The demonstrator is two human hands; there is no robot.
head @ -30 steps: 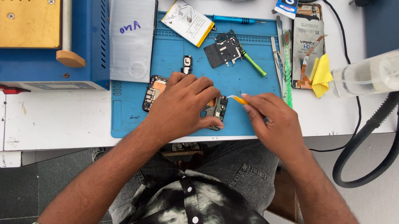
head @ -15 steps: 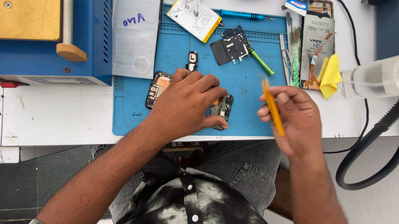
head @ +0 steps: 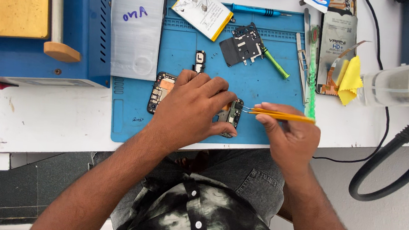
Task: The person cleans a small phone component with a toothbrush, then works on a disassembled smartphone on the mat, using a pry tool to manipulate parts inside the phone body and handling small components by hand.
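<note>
My left hand lies flat on an opened phone body on the blue work mat, its fingertips pinning the right end of the phone's board. My right hand grips yellow tweezers level, and their metal tips touch the board just right of my left fingers. Most of the phone is hidden under my left hand.
On the mat lie a black shield plate, a small black part, a green-handled tool and a blue screwdriver. A battery, a grey phone back, a blue heating machine, a yellow cloth and a black hose surround it.
My right hand turned the tweezers from pointing up and away to level, bringing the tips back to the board. My left hand stayed on the phone.
</note>
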